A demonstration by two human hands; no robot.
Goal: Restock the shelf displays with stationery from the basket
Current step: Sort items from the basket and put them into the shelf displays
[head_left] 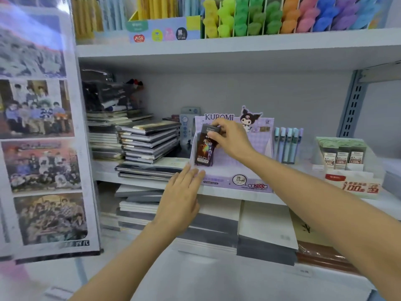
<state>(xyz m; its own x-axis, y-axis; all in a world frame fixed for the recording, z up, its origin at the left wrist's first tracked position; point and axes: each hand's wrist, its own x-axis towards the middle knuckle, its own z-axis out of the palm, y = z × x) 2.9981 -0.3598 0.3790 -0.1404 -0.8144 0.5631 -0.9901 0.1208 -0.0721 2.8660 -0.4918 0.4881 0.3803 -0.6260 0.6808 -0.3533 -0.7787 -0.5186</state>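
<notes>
Head view: nearest, we note the left hand (184, 192), fingers straight and together, fingertips laid against the front left corner of the purple display box (249, 181), which sits on the middle shelf (104, 177). Beyond it, the right hand (230, 139) pinches the top of a dark pack (204, 148) between thumb and curled fingers. The pack is tall and narrow, black to deep purple, with a rainbow-tinted burst on its face and a pale label near its foot. It stands nearly upright at the left end of the box's tray. Left of the box we record stacked notebooks (149, 140); to its right, pastel pens (287, 144). Coloured highlighters (260, 18) fill the shelf above.
</notes>
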